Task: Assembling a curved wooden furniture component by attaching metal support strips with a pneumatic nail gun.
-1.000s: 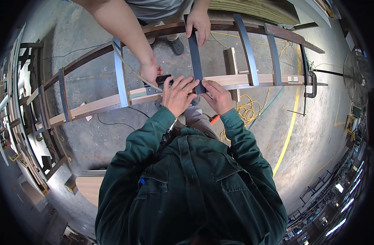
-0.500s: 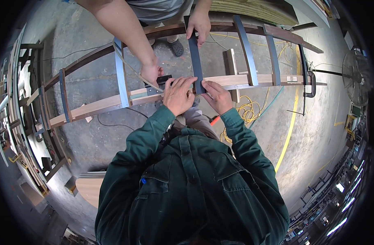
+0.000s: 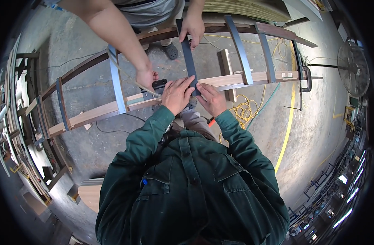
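Observation:
A dark flat slat (image 3: 188,61) lies across two long rails, its near end on the wood-faced near rail (image 3: 93,114). My left hand (image 3: 175,97) grips that end from the left, fingers extended along its edge. From the right, my right hand (image 3: 212,100) holds the same end, its fingers bent against the edge. Across from me, a co-worker's hand (image 3: 193,32) holds the slat's far end. The co-worker's other hand (image 3: 145,78) is beside a black tool (image 3: 159,84) at the near rail, left of my left hand; its grip is partly hidden.
Other slats (image 3: 238,51) cross between the near rail and the far dark rail (image 3: 87,61). A black clamp (image 3: 308,79) sits at the right end. Yellow cable (image 3: 245,109) lies coiled on the floor. A large fan (image 3: 353,67) stands at far right, stacked boards (image 3: 252,9) at the back.
The whole view has shifted slightly, moving the frame a little left in the picture. Both my hands stay on the slat's near end, and the co-worker's hands keep their places.

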